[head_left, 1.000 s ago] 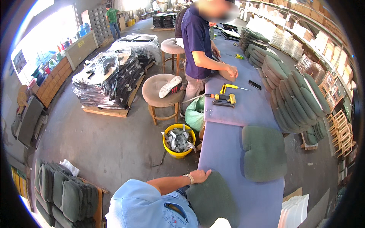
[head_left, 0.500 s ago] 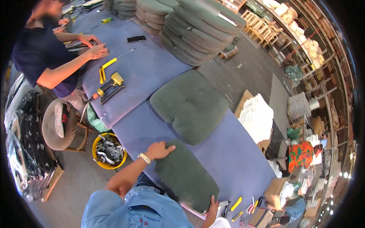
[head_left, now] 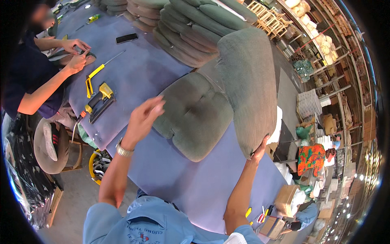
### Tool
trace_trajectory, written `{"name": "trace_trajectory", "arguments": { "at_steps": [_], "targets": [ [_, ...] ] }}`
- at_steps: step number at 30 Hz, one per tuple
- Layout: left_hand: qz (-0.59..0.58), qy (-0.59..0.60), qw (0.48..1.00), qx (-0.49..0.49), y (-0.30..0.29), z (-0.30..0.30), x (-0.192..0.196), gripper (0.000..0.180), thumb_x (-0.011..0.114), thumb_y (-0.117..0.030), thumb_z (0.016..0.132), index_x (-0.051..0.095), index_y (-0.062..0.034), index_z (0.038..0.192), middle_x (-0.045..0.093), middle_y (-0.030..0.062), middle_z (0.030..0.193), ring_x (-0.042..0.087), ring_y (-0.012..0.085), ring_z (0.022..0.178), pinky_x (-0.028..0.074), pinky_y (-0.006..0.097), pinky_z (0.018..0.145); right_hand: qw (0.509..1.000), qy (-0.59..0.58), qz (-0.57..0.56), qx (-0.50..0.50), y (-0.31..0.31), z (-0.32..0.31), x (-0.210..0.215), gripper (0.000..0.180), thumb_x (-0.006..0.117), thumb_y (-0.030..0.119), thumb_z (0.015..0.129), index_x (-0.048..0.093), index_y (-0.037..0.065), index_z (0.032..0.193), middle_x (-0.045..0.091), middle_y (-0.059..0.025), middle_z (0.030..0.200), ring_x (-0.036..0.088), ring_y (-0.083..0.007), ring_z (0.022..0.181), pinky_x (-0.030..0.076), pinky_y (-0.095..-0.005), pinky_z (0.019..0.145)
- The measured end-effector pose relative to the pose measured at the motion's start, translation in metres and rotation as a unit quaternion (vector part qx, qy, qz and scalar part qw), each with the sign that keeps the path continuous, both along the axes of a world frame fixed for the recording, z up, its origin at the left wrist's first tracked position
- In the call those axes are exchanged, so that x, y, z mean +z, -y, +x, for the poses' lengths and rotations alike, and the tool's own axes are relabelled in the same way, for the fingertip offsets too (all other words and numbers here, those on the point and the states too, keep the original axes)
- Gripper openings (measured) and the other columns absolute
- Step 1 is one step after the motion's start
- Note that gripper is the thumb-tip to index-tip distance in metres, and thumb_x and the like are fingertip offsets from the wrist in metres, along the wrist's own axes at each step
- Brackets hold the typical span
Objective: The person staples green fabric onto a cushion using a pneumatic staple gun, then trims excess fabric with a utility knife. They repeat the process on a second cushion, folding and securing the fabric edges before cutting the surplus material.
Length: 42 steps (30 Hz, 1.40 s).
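At one o'clock the right hand (head_left: 261, 149) grips the near end of a raised grey-green cushion (head_left: 250, 89); the left hand (head_left: 145, 116), at eleven, seems empty, fingers loosely bent. Two hands would probably steady it better. Its face looks smooth; at twelve a dimpled cushion (head_left: 197, 122) lies on the blue table (head_left: 191, 187)

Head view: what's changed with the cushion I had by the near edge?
The lifted cushion moved up, away and to the right, beside the flat cushion. The left hand let go and is now by the flat cushion's left edge; the right hand still grips the near end. The flat cushion, nail gun and phone stayed put.
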<state>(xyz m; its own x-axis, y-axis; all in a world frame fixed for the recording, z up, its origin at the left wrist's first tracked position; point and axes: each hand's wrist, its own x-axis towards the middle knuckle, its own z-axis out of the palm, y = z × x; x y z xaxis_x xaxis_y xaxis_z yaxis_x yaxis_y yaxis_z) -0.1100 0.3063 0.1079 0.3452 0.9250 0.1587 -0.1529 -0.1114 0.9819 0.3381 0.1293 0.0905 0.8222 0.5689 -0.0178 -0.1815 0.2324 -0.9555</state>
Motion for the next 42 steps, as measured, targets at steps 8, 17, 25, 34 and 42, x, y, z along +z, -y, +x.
{"name": "trace_trajectory", "arguments": {
  "at_steps": [8, 17, 25, 34, 42],
  "targets": [
    [-0.112, -0.380, 0.906, 0.148, 0.043, -0.095, -0.195, 0.034, 0.068, -0.022, 0.101, 0.070, 0.0018, 0.125, 0.074, 0.0193, 0.112, 0.074, 0.0275, 0.095, 0.059, 0.037, 0.082, 0.930, 0.013, -0.359, 0.073, -0.061, 0.041, -0.138, 0.074, 0.064, 0.057, 0.100, 0.047, 0.000, 0.144, 0.060, -0.0163, 0.124, 0.066, -0.0277, 0.102, 0.056, -0.0406, 0.076],
    [0.163, -0.418, 0.879, 0.160, -0.063, -0.070, -0.200, 0.020, 0.064, -0.008, 0.098, 0.073, 0.0009, 0.113, 0.073, 0.0169, 0.101, 0.070, 0.0323, 0.083, 0.056, 0.042, 0.071, 0.860, 0.125, -0.477, 0.132, -0.063, 0.065, -0.114, 0.053, 0.060, 0.050, 0.104, 0.065, 0.001, 0.124, 0.071, -0.0101, 0.106, 0.071, -0.0184, 0.084, 0.059, -0.0334, 0.068],
    [0.175, -0.411, 0.864, 0.231, -0.100, -0.048, -0.227, 0.013, 0.065, -0.010, 0.100, 0.075, -0.0036, 0.106, 0.074, 0.0114, 0.088, 0.069, 0.0323, 0.069, 0.054, 0.042, 0.063, 0.712, 0.530, -0.461, 0.020, -0.213, 0.110, 0.059, 0.040, 0.063, 0.043, 0.100, 0.077, 0.005, 0.097, 0.074, -0.0120, 0.078, 0.074, -0.0261, 0.076, 0.056, -0.0393, 0.071],
    [0.065, -0.433, 0.860, 0.261, -0.103, -0.050, -0.199, 0.023, 0.077, -0.026, 0.095, 0.078, -0.0026, 0.099, 0.076, 0.0173, 0.084, 0.071, 0.0361, 0.067, 0.058, 0.044, 0.061, 0.593, 0.684, -0.418, -0.075, -0.478, 0.088, 0.185, 0.042, 0.062, 0.049, 0.098, 0.074, 0.009, 0.103, 0.077, -0.0169, 0.098, 0.074, -0.0392, 0.094, 0.056, -0.0486, 0.083],
    [0.038, -0.452, 0.850, 0.267, -0.103, -0.053, -0.205, 0.012, 0.077, -0.014, 0.093, 0.076, -0.0021, 0.093, 0.071, 0.0173, 0.074, 0.065, 0.0369, 0.057, 0.051, 0.046, 0.051, 0.461, 0.719, -0.496, -0.154, -0.609, 0.090, 0.208, 0.058, 0.058, 0.067, 0.094, 0.070, 0.012, 0.110, 0.076, -0.0175, 0.109, 0.073, -0.0349, 0.106, 0.056, -0.0496, 0.089]
  ]
}}
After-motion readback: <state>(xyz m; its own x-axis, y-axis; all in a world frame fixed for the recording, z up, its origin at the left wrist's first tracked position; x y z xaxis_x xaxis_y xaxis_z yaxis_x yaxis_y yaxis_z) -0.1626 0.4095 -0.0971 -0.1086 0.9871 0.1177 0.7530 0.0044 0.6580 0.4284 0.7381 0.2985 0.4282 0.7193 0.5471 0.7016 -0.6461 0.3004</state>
